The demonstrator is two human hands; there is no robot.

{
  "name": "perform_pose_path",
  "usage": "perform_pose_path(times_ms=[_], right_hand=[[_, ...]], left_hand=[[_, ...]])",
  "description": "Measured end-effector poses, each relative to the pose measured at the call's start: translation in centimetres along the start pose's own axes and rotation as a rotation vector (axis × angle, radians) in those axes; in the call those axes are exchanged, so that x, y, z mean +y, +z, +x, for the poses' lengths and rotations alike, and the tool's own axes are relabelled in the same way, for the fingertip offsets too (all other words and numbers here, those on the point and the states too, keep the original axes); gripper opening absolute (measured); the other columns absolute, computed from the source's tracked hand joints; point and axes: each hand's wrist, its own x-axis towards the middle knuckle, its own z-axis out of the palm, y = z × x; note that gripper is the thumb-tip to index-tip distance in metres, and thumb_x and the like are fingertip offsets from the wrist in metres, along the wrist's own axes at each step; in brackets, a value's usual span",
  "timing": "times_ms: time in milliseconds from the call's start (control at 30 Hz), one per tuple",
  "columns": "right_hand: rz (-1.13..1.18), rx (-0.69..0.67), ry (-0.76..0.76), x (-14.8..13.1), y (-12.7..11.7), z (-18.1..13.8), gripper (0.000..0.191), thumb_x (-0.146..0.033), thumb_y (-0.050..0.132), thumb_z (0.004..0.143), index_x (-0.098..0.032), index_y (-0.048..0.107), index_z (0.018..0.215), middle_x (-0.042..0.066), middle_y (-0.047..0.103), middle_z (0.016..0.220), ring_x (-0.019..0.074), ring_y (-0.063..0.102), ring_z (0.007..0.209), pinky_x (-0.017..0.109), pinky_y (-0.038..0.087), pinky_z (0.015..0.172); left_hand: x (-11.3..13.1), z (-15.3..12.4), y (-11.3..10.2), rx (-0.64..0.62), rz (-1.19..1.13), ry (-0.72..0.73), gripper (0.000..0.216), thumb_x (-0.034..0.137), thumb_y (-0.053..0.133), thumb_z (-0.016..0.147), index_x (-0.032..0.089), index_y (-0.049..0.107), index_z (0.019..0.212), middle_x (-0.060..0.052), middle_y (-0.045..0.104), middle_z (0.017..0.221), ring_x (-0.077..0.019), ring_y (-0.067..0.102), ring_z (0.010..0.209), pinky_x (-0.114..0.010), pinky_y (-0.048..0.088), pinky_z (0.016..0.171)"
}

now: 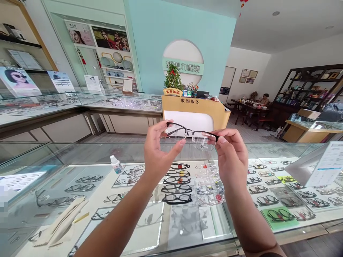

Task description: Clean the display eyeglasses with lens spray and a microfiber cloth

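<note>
I hold a pair of black half-rim glasses (pixel 191 135) up at chest height over a glass display counter (pixel 80 157). My left hand (pixel 157 150) pinches the left end of the frame between thumb and fingers. My right hand (pixel 232 153) pinches the right end near the hinge. The lenses are clear and face away from me. Below my hands, inside the counter, lie rows of glasses frames (pixel 177 185).
A small white bottle (pixel 116 165) stands on the counter glass at left; a beige cloth (pixel 63 223) lies at the near left. A wooden cashier desk (pixel 195 109) stands beyond. A leaflet stand (pixel 325 164) sits at right. A person sits at a far table (pixel 264 100).
</note>
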Motion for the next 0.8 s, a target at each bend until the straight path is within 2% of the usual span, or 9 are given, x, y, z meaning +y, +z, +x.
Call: perform_pose_path(times_ms=[100, 200, 333, 433, 567, 700, 800], right_hand=[[-0.076, -0.039, 0.003, -0.2, -0.7, 0.4, 0.008, -0.025, 0.065, 0.102, -0.027, 0.073, 0.106, 0.004, 0.078, 0.11, 0.0223, 0.075, 0.112, 0.042, 0.059, 0.102], [-0.325, -0.123, -0.064, -0.8, -1.3, 0.7, 0.015, -0.027, 0.066, 0.102, -0.028, 0.076, 0.113, 0.005, 0.077, 0.118, 0.0233, 0.071, 0.119, 0.043, 0.056, 0.107], [-0.616, -0.285, -0.153, -1.5, -1.5, 0.7, 0.014, -0.029, 0.07, 0.103, -0.029, 0.077, 0.115, 0.004, 0.077, 0.118, 0.0223, 0.072, 0.115, 0.042, 0.055, 0.104], [-0.664, -0.358, -0.135, -1.6, -1.4, 0.7, 0.009, -0.026, 0.07, 0.104, -0.027, 0.077, 0.108, 0.004, 0.078, 0.112, 0.0219, 0.073, 0.11, 0.041, 0.055, 0.1], [-0.675, -0.388, -0.125, -1.5, -1.7, 0.9, 0.011, -0.025, 0.069, 0.104, -0.026, 0.078, 0.098, 0.004, 0.077, 0.107, 0.0218, 0.072, 0.106, 0.04, 0.055, 0.097], [-0.647, -0.449, -0.075, -1.6, -2.2, 1.2, 0.013, -0.026, 0.068, 0.105, -0.026, 0.078, 0.097, 0.004, 0.077, 0.11, 0.0214, 0.072, 0.109, 0.04, 0.054, 0.1], [-0.6, -0.478, -0.056, -1.8, -2.4, 1.1, 0.013, -0.026, 0.069, 0.105, -0.025, 0.077, 0.096, 0.004, 0.077, 0.113, 0.0201, 0.072, 0.11, 0.039, 0.054, 0.102]], left_hand=[[0.0, 0.3, -0.4, -0.019, 0.026, 0.035, 0.062, 0.035, 0.089, 0.09, 0.025, 0.06, 0.144, -0.014, 0.071, 0.146, -0.0309, 0.069, 0.138, -0.047, 0.06, 0.113], [0.3, 0.5, -0.9, -0.068, 0.132, 0.106, 0.065, 0.033, 0.089, 0.089, 0.025, 0.06, 0.146, -0.013, 0.071, 0.147, -0.0319, 0.069, 0.139, -0.049, 0.061, 0.112], [1.3, 0.5, -1.2, -0.138, 0.343, 0.27, 0.069, 0.032, 0.09, 0.087, 0.026, 0.06, 0.149, -0.012, 0.072, 0.147, -0.033, 0.07, 0.136, -0.05, 0.062, 0.11], [1.9, 0.3, -1.2, -0.167, 0.406, 0.348, 0.07, 0.032, 0.089, 0.089, 0.026, 0.059, 0.151, -0.012, 0.073, 0.148, -0.0337, 0.071, 0.135, -0.051, 0.061, 0.113], [2.6, 0.2, -1.1, -0.184, 0.402, 0.369, 0.07, 0.032, 0.091, 0.088, 0.028, 0.06, 0.15, -0.01, 0.073, 0.147, -0.0341, 0.072, 0.134, -0.053, 0.062, 0.112], [2.9, 0.2, -1.1, -0.219, 0.332, 0.316, 0.066, 0.031, 0.091, 0.087, 0.029, 0.063, 0.146, -0.009, 0.076, 0.142, -0.0327, 0.074, 0.128, -0.051, 0.064, 0.105], [3.2, 0.1, -1.3, -0.24, 0.231, 0.231, 0.066, 0.032, 0.092, 0.085, 0.03, 0.064, 0.145, -0.009, 0.075, 0.141, -0.0325, 0.074, 0.128, -0.052, 0.064, 0.107]])
